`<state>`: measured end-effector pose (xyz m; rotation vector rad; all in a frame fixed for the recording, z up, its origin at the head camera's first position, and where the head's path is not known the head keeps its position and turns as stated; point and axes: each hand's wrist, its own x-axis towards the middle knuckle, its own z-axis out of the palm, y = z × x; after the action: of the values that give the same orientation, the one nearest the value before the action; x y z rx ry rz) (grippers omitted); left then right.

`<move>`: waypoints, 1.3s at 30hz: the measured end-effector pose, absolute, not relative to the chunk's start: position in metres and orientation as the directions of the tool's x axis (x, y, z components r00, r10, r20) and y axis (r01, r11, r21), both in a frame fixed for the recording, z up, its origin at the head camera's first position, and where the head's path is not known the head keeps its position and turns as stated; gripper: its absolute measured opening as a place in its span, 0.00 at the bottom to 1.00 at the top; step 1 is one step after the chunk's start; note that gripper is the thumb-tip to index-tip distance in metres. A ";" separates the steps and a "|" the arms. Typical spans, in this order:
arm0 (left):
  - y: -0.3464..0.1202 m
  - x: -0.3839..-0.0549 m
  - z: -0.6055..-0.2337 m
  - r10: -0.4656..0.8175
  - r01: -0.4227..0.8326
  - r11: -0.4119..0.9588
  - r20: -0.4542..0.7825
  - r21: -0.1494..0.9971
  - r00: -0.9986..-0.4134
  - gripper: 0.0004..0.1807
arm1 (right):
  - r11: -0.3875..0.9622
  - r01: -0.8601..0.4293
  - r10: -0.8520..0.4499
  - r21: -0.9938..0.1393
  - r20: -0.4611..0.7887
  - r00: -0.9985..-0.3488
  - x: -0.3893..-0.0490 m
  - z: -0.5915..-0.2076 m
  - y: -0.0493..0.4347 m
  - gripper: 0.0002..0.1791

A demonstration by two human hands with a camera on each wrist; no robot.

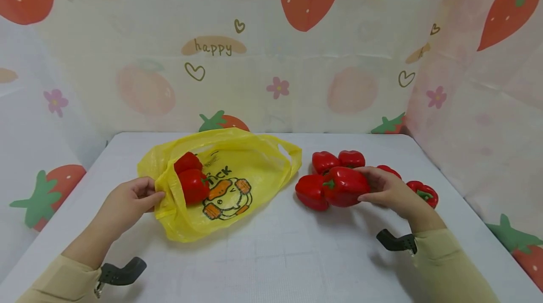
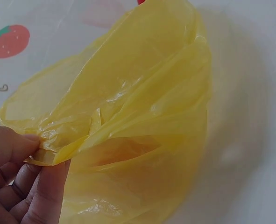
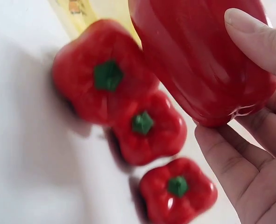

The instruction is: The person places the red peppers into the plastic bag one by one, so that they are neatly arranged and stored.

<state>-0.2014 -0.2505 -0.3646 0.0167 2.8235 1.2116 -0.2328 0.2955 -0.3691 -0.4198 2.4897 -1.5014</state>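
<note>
- Currently L hand [image 1: 131, 199] pinches the edge of a yellow bag [image 1: 260, 168]; L wrist view shows thin plastic bunched btwn thumb & fingers.
- R hand [image 1: 388, 190] grips a big red pepper [image 1: 348, 190], thumb on one side, fingers on the other; its green stem faces L hand's side.
- Hands well apart, w/ most of the bag, the gripped pepper & some loose ones btwn them.
- Bag lies right of L hand, on the white table [image 1: 263, 265], mouth spread; cartoon print [image 1: 226, 199] & a few dark letters on it, handle hole [image 1: 285, 153] on the side twd R hand.
- 2 peppers in the bag, just right of L hand's fingertips: front pepper [image 1: 194, 187] & rear pepper [image 1: 186, 162], close together.
- Loose ones around R hand: near pepper [image 1: 311, 192] just left of the gripped one (can't tell if touching); back-left pepper [image 1: 324, 161] & back-right pepper [image 1: 351, 158] side by side, beyond R hand & a bit left.
- Also half-hidden pepper [image 1: 389, 170] right behind R hand, & outer pepper [image 1: 423, 193] just right of it.
- Each wrist has a black device [image 1: 123, 272], just behind the hand, at a beige sleeve [image 1: 449, 265].
- Strawberry-print backdrop [image 1: 254, 91] beyond both hands, w/ "happy" lettering [image 1: 213, 47].
</note>
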 end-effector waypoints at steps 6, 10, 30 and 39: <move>-0.250 -0.201 -0.364 0.033 -0.012 0.692 -0.049 0.722 -0.998 0.15 | 0.416 -0.191 -0.404 -0.889 0.007 -0.915 -0.244 -0.362 0.276 0.35; -0.249 -0.201 -0.363 0.031 -0.016 0.689 -0.052 0.724 -0.998 0.15 | 0.392 -0.213 -0.432 -0.895 0.026 -0.902 -0.251 -0.357 0.260 0.35; -0.246 -0.202 -0.365 0.026 -0.019 0.693 -0.051 0.721 -0.998 0.14 | 0.409 -0.250 -0.518 -0.878 0.002 -0.856 -0.282 -0.341 0.163 0.34; -0.245 -0.202 -0.363 0.032 -0.012 0.700 -0.049 0.714 -0.998 0.14 | 0.448 -0.224 -0.481 -0.866 -0.022 -0.877 -0.293 -0.353 0.120 0.32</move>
<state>-0.2019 -0.2448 -0.3633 0.0164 2.8433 1.1944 -0.2930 0.1198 -0.3534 -0.6074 2.4371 -1.3971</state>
